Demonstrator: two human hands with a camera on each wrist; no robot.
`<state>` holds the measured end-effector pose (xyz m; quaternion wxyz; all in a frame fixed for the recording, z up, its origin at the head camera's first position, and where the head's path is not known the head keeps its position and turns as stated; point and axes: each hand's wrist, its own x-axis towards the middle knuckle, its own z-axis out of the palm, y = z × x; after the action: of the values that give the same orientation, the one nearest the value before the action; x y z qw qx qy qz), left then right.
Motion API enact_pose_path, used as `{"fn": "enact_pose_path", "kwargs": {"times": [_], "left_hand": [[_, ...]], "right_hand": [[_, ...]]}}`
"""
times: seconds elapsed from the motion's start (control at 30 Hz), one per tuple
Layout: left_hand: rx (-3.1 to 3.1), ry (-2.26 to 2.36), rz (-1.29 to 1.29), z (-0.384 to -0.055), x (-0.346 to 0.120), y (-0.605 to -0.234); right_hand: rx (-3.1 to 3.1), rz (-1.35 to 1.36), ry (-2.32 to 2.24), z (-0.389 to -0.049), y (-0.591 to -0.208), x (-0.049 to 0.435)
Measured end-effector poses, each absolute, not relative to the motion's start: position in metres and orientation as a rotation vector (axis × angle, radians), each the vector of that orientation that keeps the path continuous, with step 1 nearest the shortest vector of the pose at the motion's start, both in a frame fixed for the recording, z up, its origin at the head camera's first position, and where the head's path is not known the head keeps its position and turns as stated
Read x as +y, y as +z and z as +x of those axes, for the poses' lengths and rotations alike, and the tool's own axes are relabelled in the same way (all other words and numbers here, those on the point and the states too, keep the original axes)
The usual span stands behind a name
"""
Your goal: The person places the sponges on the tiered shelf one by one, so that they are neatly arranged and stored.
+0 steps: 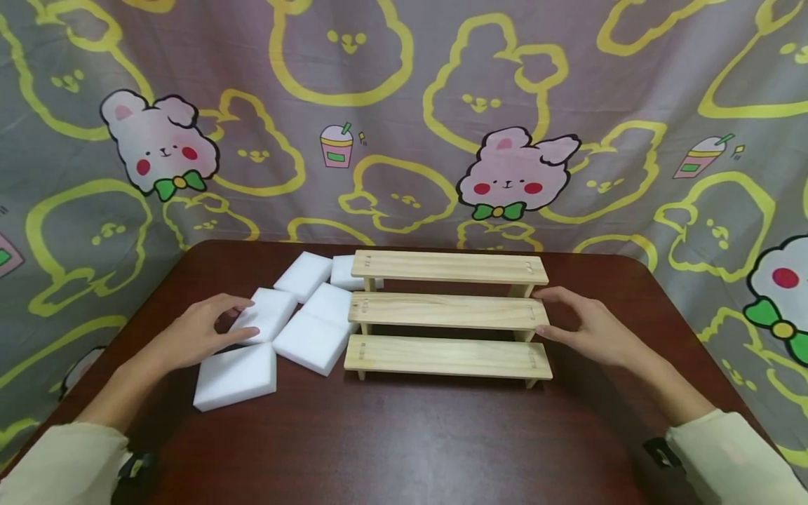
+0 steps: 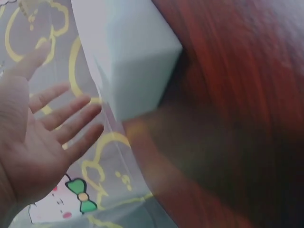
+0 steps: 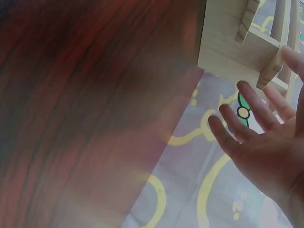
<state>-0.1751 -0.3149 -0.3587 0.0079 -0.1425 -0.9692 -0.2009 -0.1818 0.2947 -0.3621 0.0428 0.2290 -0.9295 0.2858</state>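
Observation:
A three-tier pale wooden step rack (image 1: pixel 445 311) stands on the table. At its right end is my right hand (image 1: pixel 590 326), thumb and fingertips right by the end of the middle tier. In the right wrist view its fingers are spread beside the wooden side panel (image 3: pixel 232 38). My left hand (image 1: pixel 196 333) hovers close over several white foam blocks (image 1: pixel 236 375) left of the rack, its thumb and fingers apart. The left wrist view gives relaxed, parted fingers (image 2: pixel 80 118) next to a thick foam block (image 2: pixel 133 61). Both hands are without anything in their grasp.
The dark red-brown wooden table (image 1: pixel 404 442) has rounded far corners. Behind it hangs a grey curtain (image 1: pixel 404 126) printed with cartoon rabbits and yellow outlines. One white block (image 1: pixel 344 272) is partly hidden behind the rack's upper left end.

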Motion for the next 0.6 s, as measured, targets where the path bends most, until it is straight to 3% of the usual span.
{"fn": "enact_pose_path", "kwargs": {"times": [0.6], "left_hand": [[-2.982,-0.696,-0.667,-0.160,-0.349,-0.370]], "right_hand": [[-2.859,0.717,1.091,-0.189,-0.364,0.295]]}}
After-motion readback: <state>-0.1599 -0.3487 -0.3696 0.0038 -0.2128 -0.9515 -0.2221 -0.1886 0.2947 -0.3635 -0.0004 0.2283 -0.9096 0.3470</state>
